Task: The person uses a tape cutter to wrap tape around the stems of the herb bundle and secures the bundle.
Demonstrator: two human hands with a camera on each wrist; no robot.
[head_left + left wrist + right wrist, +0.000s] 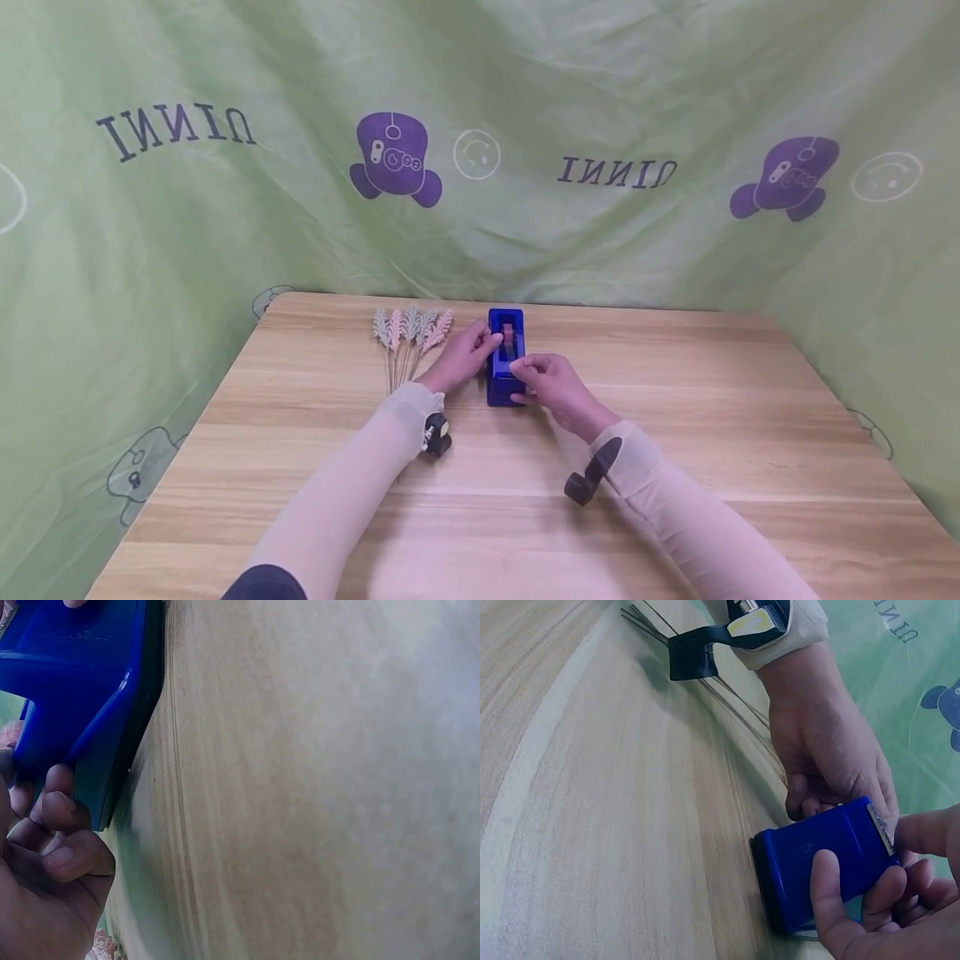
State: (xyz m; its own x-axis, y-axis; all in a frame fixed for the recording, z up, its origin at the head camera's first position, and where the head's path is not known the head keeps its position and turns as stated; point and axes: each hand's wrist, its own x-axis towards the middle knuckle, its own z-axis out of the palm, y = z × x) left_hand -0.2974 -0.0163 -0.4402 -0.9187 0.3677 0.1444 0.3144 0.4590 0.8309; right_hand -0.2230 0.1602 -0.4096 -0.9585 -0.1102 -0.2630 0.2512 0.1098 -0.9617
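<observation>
Viewed from my remote post, the tape dispenser stands between both hands, long axis front to back: my left hand grips its left side; my right hand, nearer the cutter, pinches the tape.

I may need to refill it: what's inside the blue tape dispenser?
Inside the blue tape dispenser, the head view shows a reddish roll or core. Its lower part, sunk inside, is covered, so how full it is can't be judged.

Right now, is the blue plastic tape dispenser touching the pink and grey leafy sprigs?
Apart: the head view shows wooden tabletop between the dispenser and the sprigs, beyond the left hand.
</observation>
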